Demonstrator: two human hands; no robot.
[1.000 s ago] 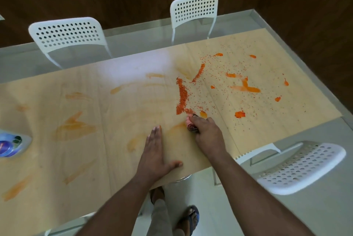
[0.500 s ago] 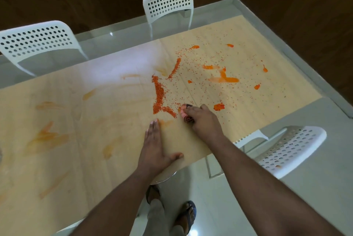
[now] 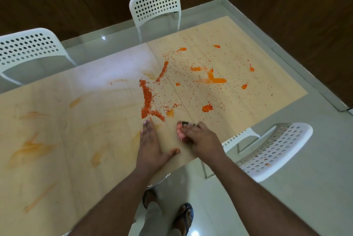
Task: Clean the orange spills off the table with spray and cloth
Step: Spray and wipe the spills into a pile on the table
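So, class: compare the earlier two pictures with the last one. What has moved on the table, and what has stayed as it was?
The right hand, gripping the bunched pink cloth, has drawn back toward the near table edge, away from the ridge of orange grains. Nothing was picked up or let go. The left hand stays flat on the table, and the grain ridge, orange blobs and faint smears look unchanged.

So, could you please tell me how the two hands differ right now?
The left hand lies flat with fingers straight and holds nothing; the right hand is curled round a pinkish cloth. The left fingertips reach the orange grains; the right sits nearer the table's edge. Both rest on the table.
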